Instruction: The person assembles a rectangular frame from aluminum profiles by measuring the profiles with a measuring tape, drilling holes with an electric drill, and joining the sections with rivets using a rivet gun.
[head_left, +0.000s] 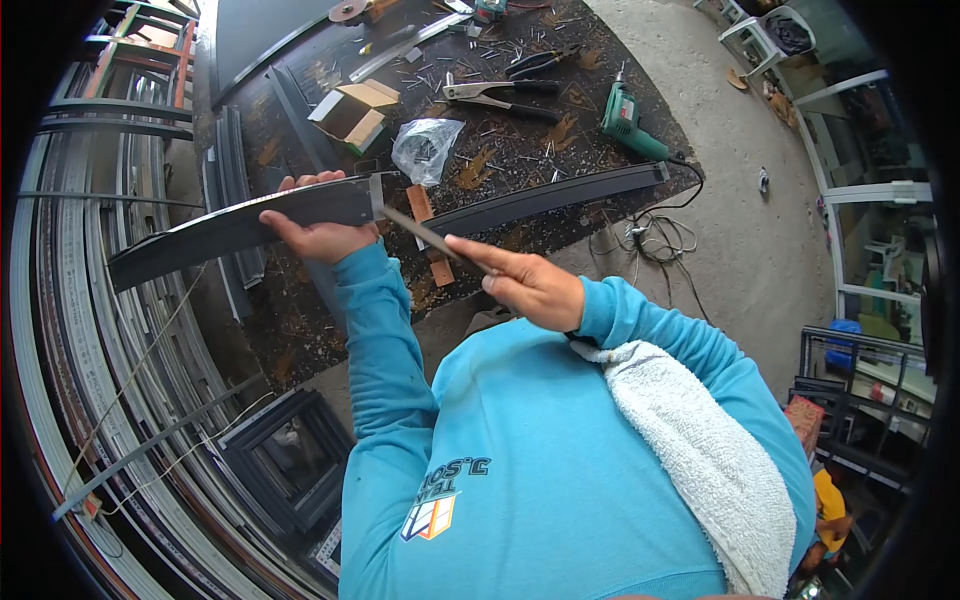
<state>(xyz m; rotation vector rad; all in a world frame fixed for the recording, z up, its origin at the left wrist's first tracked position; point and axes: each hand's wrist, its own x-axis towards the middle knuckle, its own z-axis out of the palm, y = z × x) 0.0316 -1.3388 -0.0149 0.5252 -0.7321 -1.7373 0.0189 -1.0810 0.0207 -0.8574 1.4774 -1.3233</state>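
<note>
Workshop bench, dark and littered with screws, concrete floor beyond; I'm filing the end of a dark metal profile.

My left hand [318, 228] is wrapped around the dark profile strip [235, 225], fingers curled over its top edge, thumb underneath, holding it roughly level above the bench's [300, 330] near edge. My right hand [525, 282] is closed on the handle end of a flat file [425, 234], index finger laid along it; the file's tip meets the strip's cut end. On the bench behind: a second long profile [545, 198], an open cardboard box [352, 112], a clear plastic bag [426, 148], a rivet gun [500, 95], and a green electric drill [628, 122] with its cord trailing onto the floor. White towel [700, 450] over my right shoulder.
</note>
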